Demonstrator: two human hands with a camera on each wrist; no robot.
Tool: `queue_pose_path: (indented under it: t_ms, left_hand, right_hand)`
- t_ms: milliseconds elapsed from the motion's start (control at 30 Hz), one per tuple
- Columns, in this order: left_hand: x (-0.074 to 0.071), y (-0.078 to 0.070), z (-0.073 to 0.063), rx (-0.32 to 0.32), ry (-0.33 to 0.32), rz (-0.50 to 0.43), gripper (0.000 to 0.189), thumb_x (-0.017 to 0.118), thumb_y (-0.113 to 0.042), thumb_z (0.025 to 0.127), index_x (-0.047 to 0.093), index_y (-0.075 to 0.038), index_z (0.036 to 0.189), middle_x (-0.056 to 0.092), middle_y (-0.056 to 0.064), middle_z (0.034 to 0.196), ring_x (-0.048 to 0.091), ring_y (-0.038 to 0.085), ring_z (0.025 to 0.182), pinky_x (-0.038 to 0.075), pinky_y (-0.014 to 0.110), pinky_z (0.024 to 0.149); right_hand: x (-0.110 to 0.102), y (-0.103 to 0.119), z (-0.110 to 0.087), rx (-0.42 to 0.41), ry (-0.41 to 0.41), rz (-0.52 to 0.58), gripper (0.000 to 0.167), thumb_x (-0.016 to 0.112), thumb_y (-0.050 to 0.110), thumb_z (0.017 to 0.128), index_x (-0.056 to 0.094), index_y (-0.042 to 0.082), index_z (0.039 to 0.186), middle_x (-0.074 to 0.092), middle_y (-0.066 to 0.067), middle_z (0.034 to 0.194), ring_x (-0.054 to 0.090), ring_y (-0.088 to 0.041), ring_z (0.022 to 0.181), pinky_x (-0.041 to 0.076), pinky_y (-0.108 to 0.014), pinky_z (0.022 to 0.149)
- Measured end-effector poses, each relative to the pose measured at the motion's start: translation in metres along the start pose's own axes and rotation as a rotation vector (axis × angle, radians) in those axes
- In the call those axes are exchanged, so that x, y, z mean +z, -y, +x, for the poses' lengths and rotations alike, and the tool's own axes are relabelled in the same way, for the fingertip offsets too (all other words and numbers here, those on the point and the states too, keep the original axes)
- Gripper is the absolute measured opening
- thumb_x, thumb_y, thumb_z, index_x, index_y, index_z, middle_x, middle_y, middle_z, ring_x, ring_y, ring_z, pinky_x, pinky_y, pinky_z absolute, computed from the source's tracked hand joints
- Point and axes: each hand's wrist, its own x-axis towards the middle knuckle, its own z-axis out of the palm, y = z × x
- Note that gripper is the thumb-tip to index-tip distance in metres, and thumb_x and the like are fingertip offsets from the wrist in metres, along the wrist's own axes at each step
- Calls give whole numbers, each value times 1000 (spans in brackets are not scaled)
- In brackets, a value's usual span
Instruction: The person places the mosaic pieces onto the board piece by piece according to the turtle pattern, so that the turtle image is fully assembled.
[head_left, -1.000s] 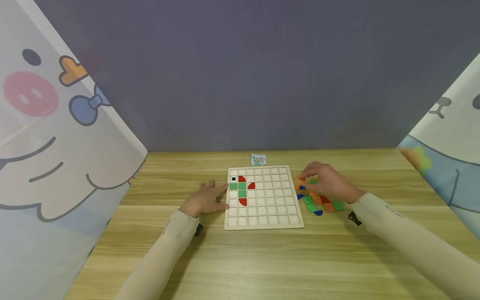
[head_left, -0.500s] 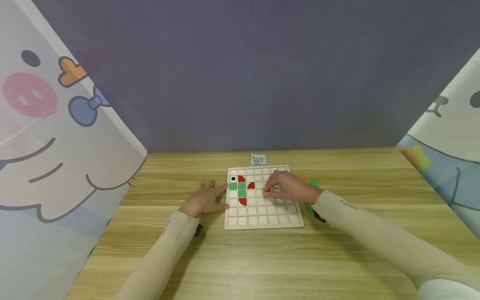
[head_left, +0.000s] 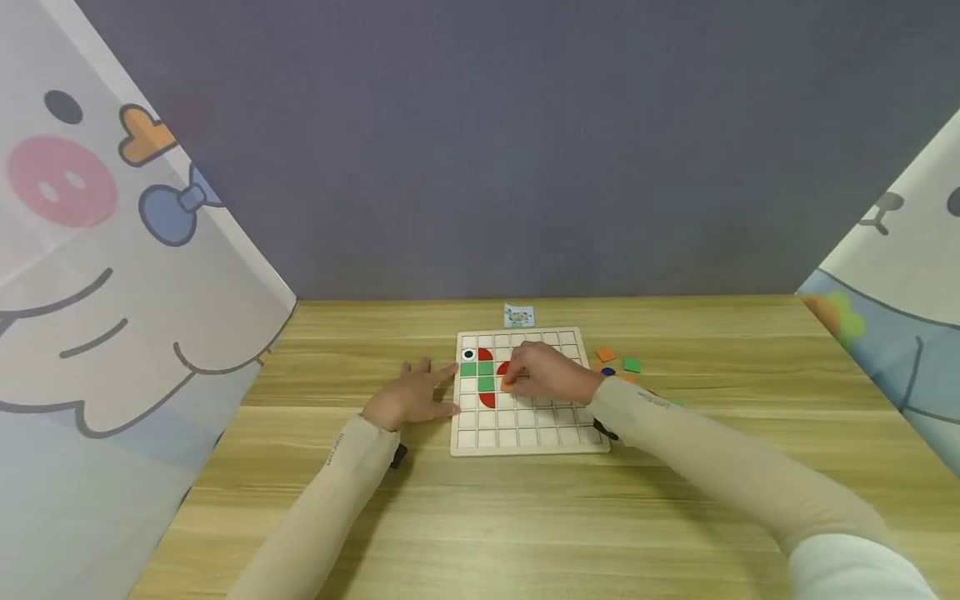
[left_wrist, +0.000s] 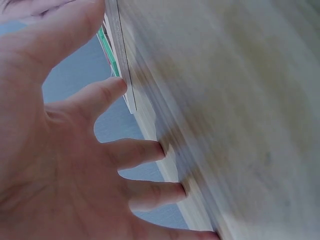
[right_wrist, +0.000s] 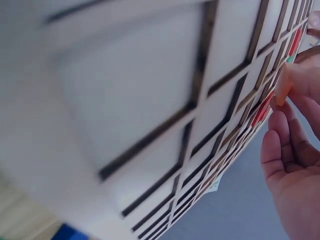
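Note:
A pale wooden grid board (head_left: 529,449) lies on the table, with green square tiles (head_left: 486,383), red quarter-round tiles (head_left: 487,400) and a white eye tile (head_left: 468,354) set in its left cells. My left hand (head_left: 411,399) is spread flat at the board's left edge; in the left wrist view its straight fingers (left_wrist: 135,152) meet the tabletop and board side. Between thumb and fingers my right hand (head_left: 551,372) pinches an orange tile (right_wrist: 283,85), low over the grid just below a red quarter-round tile (head_left: 503,367).
Loose tiles lie right of the board, among them an orange tile (head_left: 605,353), a green tile (head_left: 632,365) and a blue tile (head_left: 608,372); the right forearm partly hides them. A small picture card (head_left: 519,316) lies behind the board. A grey wall rises behind.
My right hand has carried an orange tile from the loose pile leftward across the board to the cells near the red and green tiles. The left hand has stayed in place.

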Motion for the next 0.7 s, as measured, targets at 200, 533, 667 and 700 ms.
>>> queue_pose_path:
  t_ms: [200,533,667,700]
  left_hand:
    - [0,1,1,-20,6,12,80,66,-51,83,28,-28,150,14,29,150,11,60,130,32,71,89]
    - [0,0,2,-14,-5,4,80,67,-50,83,30,-27,150,15,31,150,11,60,129,31,71,89]
    - [1,0,2,-15,-4,10,79,67,-50,83,31,-27,149,15,30,150,12,60,129,33,72,86]
    - [1,0,1,-15,-4,11,79,67,-49,83,31,-26,149,16,31,150,12,60,129,33,72,86]
  right_hand:
    - [5,3,7,34,19,-29,8,74,10,82,77,11,89,63,5,83,52,-9,76,46,-24,67]
    - [6,5,8,78,36,-42,11,75,5,80,77,11,89,60,3,85,51,-12,79,46,-25,67]
    - [4,5,5,67,48,-37,12,74,4,81,77,11,90,59,3,84,50,-12,80,46,-25,68]
    - [4,5,4,58,46,-37,12,74,4,81,77,11,91,59,3,84,51,-11,81,46,-25,69]
